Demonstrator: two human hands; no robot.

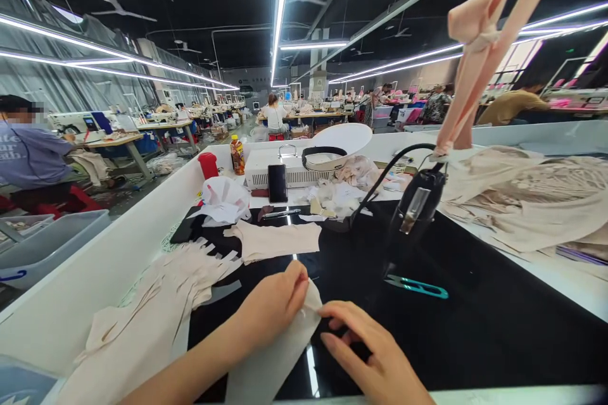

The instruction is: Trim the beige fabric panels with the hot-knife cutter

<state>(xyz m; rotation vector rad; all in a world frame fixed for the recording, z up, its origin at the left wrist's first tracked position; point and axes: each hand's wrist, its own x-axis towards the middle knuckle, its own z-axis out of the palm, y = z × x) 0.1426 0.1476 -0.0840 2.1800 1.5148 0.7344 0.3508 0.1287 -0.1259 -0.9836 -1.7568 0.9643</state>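
My left hand is closed on the upper end of a pale, translucent strip, which could be backing paper or thin cloth. The strip hangs down toward the front edge of the black glossy tabletop. My right hand is open, thumb and forefinger apart, with the forefinger tip touching the strip's right edge. A beige cut fabric piece lies flat just beyond my hands. To the left is a pile of beige fabric pieces with pale tabs at their ends. Teal thread snips rest to the right.
A black upright device with a cable stands at the right, peach fabric straps hanging above it. Beige fabric is heaped beyond. A phone, a bottle and a plastic bag sit at the back. Other people work farther off.
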